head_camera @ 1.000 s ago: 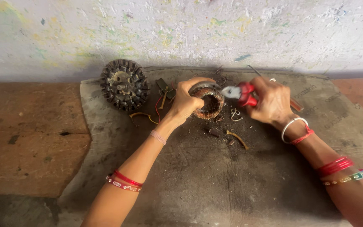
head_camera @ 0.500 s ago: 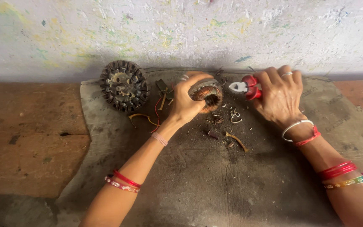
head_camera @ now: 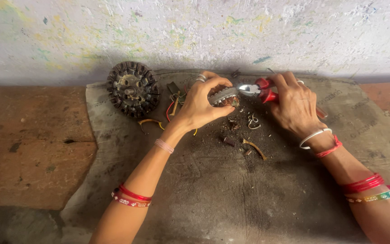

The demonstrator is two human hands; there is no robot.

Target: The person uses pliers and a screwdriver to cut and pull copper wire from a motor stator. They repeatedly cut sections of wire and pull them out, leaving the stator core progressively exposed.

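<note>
Evidently the left hand (head_camera: 202,105) wraps its fingers around a small toothed motor core (head_camera: 222,96), tilting it up off the grey mat (head_camera: 231,199) near the wall; the right hand (head_camera: 294,105) is closed round the red handles of a pair of pliers (head_camera: 259,89), whose metal nose meets the core's edge; whether the nose grips a wire there cannot be told. Likely the core is heavy for its size, rigid and rough-edged, so the ridged rim gives the surest hold; its thin copper windings look easily snapped. A larger dark round rotor (head_camera: 132,89) lies to the left, well apart; wire scraps (head_camera: 252,121) and debris lie just beside the hands.
</note>
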